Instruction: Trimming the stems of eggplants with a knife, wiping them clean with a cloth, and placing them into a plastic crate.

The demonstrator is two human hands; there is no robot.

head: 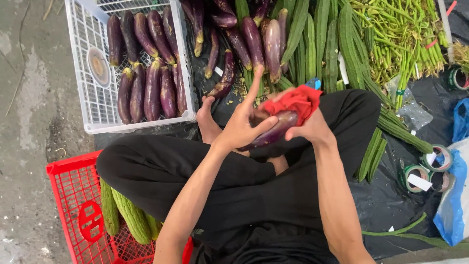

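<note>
Looking down from head height, a person sits cross-legged on a concrete floor among vegetables. At the lower left, a red plastic crate (73, 205) holds a few bumpy green gourds (131, 217) against its right edge. Above it, at the top left, a white plastic crate (93, 73) carries two rows of purple eggplants (146, 88) packed along its right half. In the middle, over the black trousers, the left hand (242, 124) is closed around a long purple eggplant (273, 133), its forefinger sticking up. Just to the right, the right hand (312, 128) presses a red cloth (298, 101) against the upper end of that same eggplant, fingers wrapped round the cloth. Behind the hands, more loose eggplants (254, 34) lie on a black sheet (391, 195), beside long ridged green gourds (337, 44) and bundled green stalks (400, 34) toward the top right. Near the sheet's right edge lie rolls of tape (417, 176) and a blue plastic bag (452, 205).
</note>
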